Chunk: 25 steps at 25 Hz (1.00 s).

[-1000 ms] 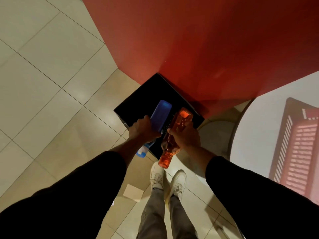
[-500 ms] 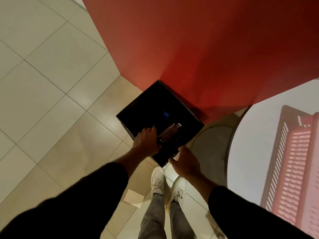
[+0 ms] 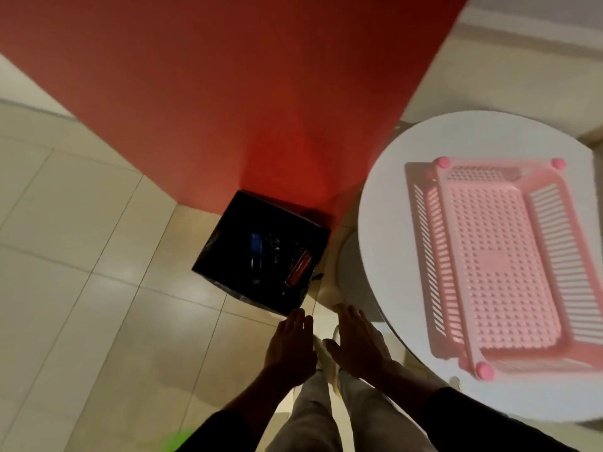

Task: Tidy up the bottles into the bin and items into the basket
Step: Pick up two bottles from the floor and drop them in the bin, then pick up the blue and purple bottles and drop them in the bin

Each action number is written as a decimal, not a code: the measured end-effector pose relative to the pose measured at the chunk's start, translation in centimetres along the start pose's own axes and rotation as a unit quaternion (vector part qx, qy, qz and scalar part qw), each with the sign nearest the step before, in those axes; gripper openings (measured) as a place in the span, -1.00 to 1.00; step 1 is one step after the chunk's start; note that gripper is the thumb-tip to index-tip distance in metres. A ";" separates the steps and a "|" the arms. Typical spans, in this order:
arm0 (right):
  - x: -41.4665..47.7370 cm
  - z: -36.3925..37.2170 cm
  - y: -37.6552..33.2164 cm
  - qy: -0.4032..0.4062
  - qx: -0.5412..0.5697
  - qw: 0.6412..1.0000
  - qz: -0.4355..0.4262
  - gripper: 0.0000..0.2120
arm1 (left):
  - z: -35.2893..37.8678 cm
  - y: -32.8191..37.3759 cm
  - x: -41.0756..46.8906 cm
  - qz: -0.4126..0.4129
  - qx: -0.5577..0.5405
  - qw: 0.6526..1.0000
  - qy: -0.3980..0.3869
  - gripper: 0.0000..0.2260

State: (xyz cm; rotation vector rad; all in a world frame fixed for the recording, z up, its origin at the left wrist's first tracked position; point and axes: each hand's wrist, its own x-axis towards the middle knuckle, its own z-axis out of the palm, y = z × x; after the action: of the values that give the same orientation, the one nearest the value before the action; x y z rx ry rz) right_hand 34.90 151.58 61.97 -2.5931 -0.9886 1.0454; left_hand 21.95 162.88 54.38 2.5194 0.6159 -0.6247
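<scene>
Bottle stage complete: both hands empty below the bin, basket waiting on the tabletop.

The black bin [image 3: 261,252] stands on the floor at centre frame against the red wall [image 3: 228,93], and inside it lie a blue bottle [image 3: 256,244] and an orange bottle [image 3: 299,268], well apart from each other. By this evidence the bottle step is done and the basket step is next. The left hand [image 3: 290,345] and the right hand [image 3: 357,342] hang side by side at lower centre, just below the bin's near corner, fingers spread flat, holding nothing and touching nothing. The pink basket [image 3: 489,265] sits at right of frame on the round white tabletop [image 3: 385,223], apparently bottom up with its feet showing. The next move calls for turning right, righting the basket if so, and locating loose items; none is clearly visible here.
</scene>
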 end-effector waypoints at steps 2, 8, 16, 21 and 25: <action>-2.7 0.2 0.7 0.029 0.005 1.000 0.000 -0.32 | 0.1 1.1 -1.2 0.041 0.035 0.998 -0.012 -0.24; -9.6 2.3 4.3 0.053 0.019 0.997 0.056 -0.25 | -1.9 3.9 -2.5 0.155 0.134 0.978 -0.033 -0.22; -20.5 7.9 13.3 0.097 0.089 0.964 0.229 -0.28 | 0.5 11.5 -4.6 0.297 0.245 0.917 -0.106 -0.21; -30.7 14.2 18.7 0.121 0.144 0.924 0.332 -0.28 | 5.9 18.2 -8.3 0.353 0.315 0.875 -0.101 -0.23; -40.7 20.0 22.0 0.154 0.180 0.881 0.410 -0.25 | 12.2 25.3 -14.2 0.415 0.353 0.831 -0.112 -0.22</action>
State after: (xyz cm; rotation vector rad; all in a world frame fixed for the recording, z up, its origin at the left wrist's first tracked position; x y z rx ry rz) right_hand 11.20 107.11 61.26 -2.7189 0.4081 0.7817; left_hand 19.95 132.07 60.58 2.8862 -0.9521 -0.8659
